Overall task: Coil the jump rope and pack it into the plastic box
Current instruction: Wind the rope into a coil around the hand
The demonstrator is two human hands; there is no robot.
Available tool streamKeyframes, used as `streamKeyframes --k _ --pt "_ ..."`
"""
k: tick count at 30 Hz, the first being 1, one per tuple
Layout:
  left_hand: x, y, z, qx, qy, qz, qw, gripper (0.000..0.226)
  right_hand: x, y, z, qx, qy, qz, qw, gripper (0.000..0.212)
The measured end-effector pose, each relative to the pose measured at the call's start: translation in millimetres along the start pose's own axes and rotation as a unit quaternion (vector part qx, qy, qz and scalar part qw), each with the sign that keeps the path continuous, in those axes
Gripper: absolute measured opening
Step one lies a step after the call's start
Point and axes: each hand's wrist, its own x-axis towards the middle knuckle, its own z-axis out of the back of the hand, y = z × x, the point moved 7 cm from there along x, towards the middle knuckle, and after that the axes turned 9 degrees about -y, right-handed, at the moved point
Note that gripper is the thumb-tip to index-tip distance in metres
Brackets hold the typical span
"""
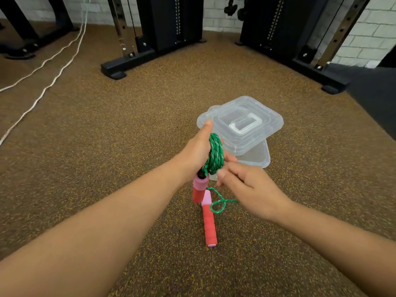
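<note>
My left hand [198, 151] grips a coil of green jump rope [215, 155] wound around its fingers. One red and pink handle [198, 189] hangs just below that hand. The second handle [209, 221] dangles lower, joined by a loose green loop [218, 203]. My right hand [246, 189] is close to the coil on its right, fingers curled around the free strand. Just beyond both hands, the clear plastic box [257, 157] sits on the floor, with its clear lid [242, 123] lying askew on top.
Brown speckled rubber flooring [128, 125] spreads all around. Black gym machine frames [150, 39] stand at the back, with another frame [310, 50] at the right. Two white cords [53, 76] trail across the floor at the left. A dark mat [375, 93] lies at the right edge.
</note>
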Motion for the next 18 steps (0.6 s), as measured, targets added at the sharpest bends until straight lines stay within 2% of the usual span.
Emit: streamKeyframes --k 2,5,7,10,12,14,16,18 --pt "-3 0 -6 0.043 0.045 -0.007 0.998 0.088 6 2 12 0.064 -0.034 -0.028 0.997 0.032" --pt "-19 -3 -14 0.131 0.111 -0.021 0.985 0.084 15 -2 27 0.118 -0.066 -0.078 0.988 0.033" --pt "-26 1 -21 0.141 0.167 -0.015 0.976 0.078 21 -10 35 0.121 -0.088 -0.097 0.984 0.033" --pt "-27 10 -24 0.149 0.215 0.025 0.965 0.081 28 -20 41 0.096 -0.102 -0.112 0.984 0.034" --pt "-27 13 -27 0.144 0.229 0.044 0.962 0.079 29 -24 40 0.087 -0.099 -0.121 0.984 0.034" --pt "-29 9 -28 0.12 0.225 0.041 0.966 0.065 29 -27 38 0.083 -0.1 -0.124 0.984 0.035" --pt "-29 2 -28 0.08 0.213 0.032 0.973 0.05 27 -33 34 0.089 -0.107 -0.131 0.982 0.041" --pt "-29 -2 -27 0.024 0.205 0.035 0.978 0.047 23 -43 28 0.094 -0.116 -0.144 0.978 0.043"
